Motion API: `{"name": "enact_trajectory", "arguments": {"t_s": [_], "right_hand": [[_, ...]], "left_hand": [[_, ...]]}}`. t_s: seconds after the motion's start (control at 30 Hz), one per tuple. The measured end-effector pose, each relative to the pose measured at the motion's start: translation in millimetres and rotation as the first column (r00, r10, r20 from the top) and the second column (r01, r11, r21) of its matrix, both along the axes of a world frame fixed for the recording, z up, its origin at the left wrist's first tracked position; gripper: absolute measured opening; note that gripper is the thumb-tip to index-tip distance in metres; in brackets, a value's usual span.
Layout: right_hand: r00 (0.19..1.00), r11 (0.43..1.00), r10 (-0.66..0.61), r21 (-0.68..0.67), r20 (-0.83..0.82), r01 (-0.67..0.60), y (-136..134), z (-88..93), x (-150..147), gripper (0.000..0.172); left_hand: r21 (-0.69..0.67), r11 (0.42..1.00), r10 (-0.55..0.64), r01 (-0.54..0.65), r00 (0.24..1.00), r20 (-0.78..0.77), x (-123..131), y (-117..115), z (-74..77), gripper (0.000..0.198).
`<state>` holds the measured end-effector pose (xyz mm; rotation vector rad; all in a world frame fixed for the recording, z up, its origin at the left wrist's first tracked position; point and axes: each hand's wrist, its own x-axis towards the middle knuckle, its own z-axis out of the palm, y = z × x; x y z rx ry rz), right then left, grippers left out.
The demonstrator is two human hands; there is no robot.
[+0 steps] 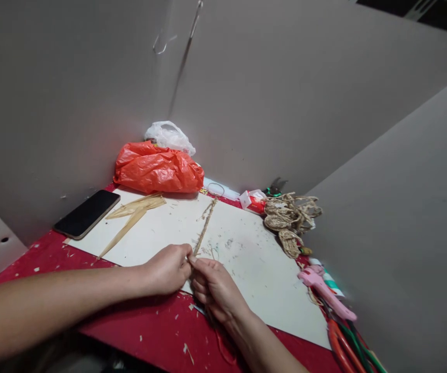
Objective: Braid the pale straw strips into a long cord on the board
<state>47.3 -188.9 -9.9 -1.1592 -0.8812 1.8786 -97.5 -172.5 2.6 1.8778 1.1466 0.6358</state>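
Note:
A thin brown braided cord (204, 229) runs up the white board (246, 269), its frayed far end lying near the board's back edge. At the cord's near end, my left hand (174, 267) is closed with thumb and fingertips pinched on it. My right hand (212, 285) pinches the same spot from the other side, its fingers curled and touching the left ones. The exact grip between the fingertips is hidden. Pale dry husk strips (132, 213) lie left of the cord. A thin strand hangs below my right hand.
A phone (87, 213) lies at left, with an orange plastic bag (157, 168) and a white bag (171, 137) behind. Along the right are bundled braided cord (291, 217), a pink glue gun (326, 292) and red-handled scissors (343, 344). Grey walls enclose the red table (141, 326).

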Motion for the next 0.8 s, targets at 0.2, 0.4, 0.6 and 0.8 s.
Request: {"name": "enact_trajectory", "arguments": {"t_s": [0.2,0.4,0.6,0.8], "right_hand": [[0.997,0.999,-0.041,0.01,0.06,0.04,0.1,-1.6,-1.2,0.033],[1.0,1.0,-0.025,0.004,-0.013,0.025,2.0,-0.2,4.9,0.024],[0.998,0.999,0.05,0.022,-0.039,-0.049,4.3,0.2,8.4,0.023],[0.991,0.991,0.132,0.03,0.034,-0.133,7.2,5.1,12.5,0.025]], "left_hand": [[0.014,1.0,-0.016,0.016,1.0,-0.006,4.5,-9.3,-4.8,0.009],[-0.098,0.994,-0.048,0.05,0.999,0.026,-3.7,4.9,4.1,0.024],[-0.18,0.981,-0.036,0.077,0.974,0.222,-7.9,25.0,3.1,0.024],[-0.269,0.934,-0.178,0.235,0.959,0.221,-1.8,22.6,-10.0,0.028]]}}
